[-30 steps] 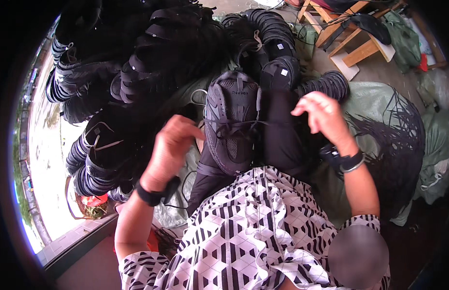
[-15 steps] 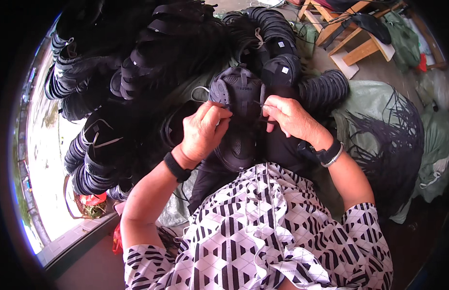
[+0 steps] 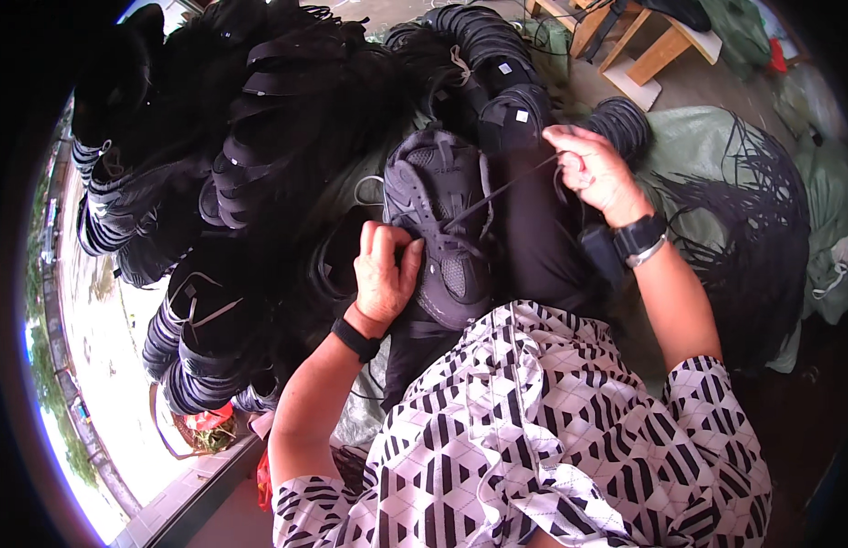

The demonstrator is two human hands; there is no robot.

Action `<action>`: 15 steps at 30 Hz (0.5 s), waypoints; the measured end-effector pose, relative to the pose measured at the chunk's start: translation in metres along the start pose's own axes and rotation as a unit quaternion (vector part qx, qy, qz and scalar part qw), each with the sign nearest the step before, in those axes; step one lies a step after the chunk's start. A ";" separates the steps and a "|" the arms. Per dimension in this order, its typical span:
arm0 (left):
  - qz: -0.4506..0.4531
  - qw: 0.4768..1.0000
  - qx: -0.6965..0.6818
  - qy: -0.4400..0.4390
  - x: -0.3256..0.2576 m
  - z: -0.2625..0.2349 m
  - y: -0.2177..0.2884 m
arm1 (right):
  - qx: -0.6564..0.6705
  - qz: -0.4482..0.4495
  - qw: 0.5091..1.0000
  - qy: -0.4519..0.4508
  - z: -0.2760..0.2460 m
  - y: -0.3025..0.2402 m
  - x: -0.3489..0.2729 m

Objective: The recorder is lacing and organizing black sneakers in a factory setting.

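Note:
A dark grey shoe upper (image 3: 453,272) lies over my lap, its rounded toe toward me. Black lace crosses its front. From the eyelets a taut shoelace (image 3: 523,179) runs up and right to my right hand (image 3: 599,175), which is closed on it in a pinch. Beside the upper's left edge is my left hand (image 3: 384,272), its fingers curled and the thumb close to them. What lies between those fingertips, if anything, is hidden.
Stacked dark shoe uppers (image 3: 287,137) pile up on the left and ahead. A bundle of black laces (image 3: 753,201) spreads over a pale green sack (image 3: 689,137) at right. Wooden stools (image 3: 657,55) stand at the far right. A basket (image 3: 205,429) sits low at left.
My right hand has moved up and right, drawing the lace out taut. My left hand has shifted down along the upper's left side. More of the upper's front now shows.

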State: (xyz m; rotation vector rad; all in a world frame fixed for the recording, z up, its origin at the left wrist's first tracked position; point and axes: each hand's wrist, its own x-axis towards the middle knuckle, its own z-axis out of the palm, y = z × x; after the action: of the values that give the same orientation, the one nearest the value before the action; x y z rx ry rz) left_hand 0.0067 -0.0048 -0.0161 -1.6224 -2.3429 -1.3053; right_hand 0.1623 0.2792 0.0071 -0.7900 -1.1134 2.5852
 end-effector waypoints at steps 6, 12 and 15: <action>-0.142 0.988 -0.002 0.058 -0.006 -0.006 0.009 | -0.300 -0.154 0.924 0.179 0.023 0.008 -0.035; -0.130 0.990 -0.053 -0.002 -0.012 -0.008 -0.006 | -0.423 -0.015 0.903 -0.078 0.073 0.061 -0.066; -0.099 0.991 -0.042 0.078 -0.007 -0.006 0.001 | -0.493 0.079 0.862 -0.081 0.083 0.050 -0.074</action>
State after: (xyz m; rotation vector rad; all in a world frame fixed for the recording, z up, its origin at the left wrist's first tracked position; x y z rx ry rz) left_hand 0.0082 -0.0135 -0.0150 -1.2784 -2.4338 -1.5255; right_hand 0.1783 0.1649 0.0467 -0.8424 -2.5822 2.0772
